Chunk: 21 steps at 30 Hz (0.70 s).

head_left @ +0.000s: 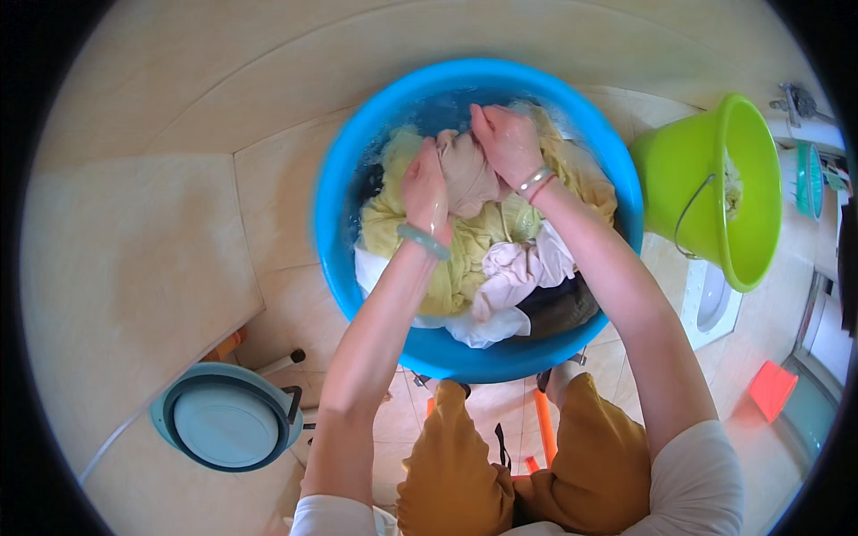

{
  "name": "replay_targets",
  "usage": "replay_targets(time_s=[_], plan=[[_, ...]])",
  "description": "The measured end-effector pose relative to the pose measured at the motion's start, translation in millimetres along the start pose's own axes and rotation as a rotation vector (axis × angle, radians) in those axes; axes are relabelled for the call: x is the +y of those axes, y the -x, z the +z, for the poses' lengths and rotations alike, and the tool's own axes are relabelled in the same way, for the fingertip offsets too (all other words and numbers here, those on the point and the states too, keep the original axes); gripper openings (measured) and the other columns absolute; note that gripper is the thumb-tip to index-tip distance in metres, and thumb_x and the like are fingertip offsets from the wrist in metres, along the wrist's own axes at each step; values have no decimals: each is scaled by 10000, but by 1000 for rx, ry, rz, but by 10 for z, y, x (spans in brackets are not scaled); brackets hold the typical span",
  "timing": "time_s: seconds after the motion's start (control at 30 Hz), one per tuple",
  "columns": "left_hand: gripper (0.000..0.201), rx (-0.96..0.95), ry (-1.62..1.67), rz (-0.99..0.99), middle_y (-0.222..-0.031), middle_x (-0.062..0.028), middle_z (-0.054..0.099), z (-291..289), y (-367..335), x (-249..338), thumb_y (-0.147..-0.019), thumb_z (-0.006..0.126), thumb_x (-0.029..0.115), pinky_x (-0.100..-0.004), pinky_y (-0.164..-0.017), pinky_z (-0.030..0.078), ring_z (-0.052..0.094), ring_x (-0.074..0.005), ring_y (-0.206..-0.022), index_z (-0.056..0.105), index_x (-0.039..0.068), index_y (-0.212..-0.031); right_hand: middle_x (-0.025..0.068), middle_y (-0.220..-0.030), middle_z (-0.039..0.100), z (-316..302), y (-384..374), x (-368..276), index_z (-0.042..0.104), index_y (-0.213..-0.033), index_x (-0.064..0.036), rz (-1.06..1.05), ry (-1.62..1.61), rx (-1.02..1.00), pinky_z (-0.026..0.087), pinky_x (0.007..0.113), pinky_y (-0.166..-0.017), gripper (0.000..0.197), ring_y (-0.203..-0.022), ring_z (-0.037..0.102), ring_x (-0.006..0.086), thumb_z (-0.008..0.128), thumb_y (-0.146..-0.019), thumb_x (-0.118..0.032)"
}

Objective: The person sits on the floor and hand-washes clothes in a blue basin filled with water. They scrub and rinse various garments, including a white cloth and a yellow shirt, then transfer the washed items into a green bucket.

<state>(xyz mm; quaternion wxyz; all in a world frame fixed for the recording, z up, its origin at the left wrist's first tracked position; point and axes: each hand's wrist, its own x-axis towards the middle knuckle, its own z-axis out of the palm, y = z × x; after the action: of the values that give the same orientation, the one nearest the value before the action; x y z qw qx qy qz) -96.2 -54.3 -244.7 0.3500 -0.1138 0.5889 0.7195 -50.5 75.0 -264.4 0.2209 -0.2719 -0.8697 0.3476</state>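
A large round blue basin (483, 368) stands before me, full of wet clothes and some water. Between my two hands a beige-pink cloth (466, 177) is bunched up, pinched at its upper edge. My left hand (425, 186) closes on its left side, a pale green bangle at the wrist. On its right side my right hand (511, 145) is curled closed, with a bracelet and a red cord at the wrist. Beneath lie a yellow-green garment (460, 268), a pale pink piece (518, 272), white cloth (487, 329) and dark fabric (559, 308).
Right of the basin, a lime green bucket (684, 170) with a wire handle tilts in view, pale cloth inside. Beyond are a white floor fixture (712, 299) and an orange-red plastic piece (772, 389). A grey-blue folding basin (225, 429) sits lower left. Tiled wall (268, 71) rises behind.
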Motion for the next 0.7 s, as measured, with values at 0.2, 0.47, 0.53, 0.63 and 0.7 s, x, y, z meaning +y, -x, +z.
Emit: replay_targets(time_s=[0.2,0.47,0.53,0.63,0.7], plan=[[357,-60,66,45,-1113,-47,573,-270,-498,-213,-924,614,233,-293,-871,452,549,-141,-985,499,29,-1193,183,-1061,535,94,231,195,547,-1116,-95,-100,7,-128,477,432,-826,322,-933,579,383,634,-869,-283],[366,-138,113,-95,-1170,-55,577,-189,-703,-470,-929,605,261,-322,-908,461,560,-184,-1042,524,29,-1201,157,-952,591,537,209,621,558,-1114,-125,308,155,-322,499,460,-763,230,-909,604,393,554,-896,-199],[402,-208,223,-270,-1196,-62,576,-334,-718,-375,-939,579,332,-334,-928,458,559,-193,-1070,535,37,-1209,131,-908,596,515,273,244,592,-1012,-118,78,-47,-158,494,437,-754,150,-886,602,366,553,-872,-154],[454,-410,444,-470,-1239,-90,578,-252,-634,-201,-972,490,402,-335,-971,442,535,-212,-1150,536,48,-1254,101,-881,594,84,363,-305,615,-856,-107,-203,-314,-122,478,404,-752,79,-847,587,323,566,-803,-74],[429,-381,403,-360,-1228,-100,586,-49,-305,95,-980,486,366,-323,-965,450,547,-216,-1137,540,38,-1250,64,-824,541,-100,556,-548,612,-877,-116,-306,-238,-200,454,383,-731,105,-842,565,269,588,-780,-82]])
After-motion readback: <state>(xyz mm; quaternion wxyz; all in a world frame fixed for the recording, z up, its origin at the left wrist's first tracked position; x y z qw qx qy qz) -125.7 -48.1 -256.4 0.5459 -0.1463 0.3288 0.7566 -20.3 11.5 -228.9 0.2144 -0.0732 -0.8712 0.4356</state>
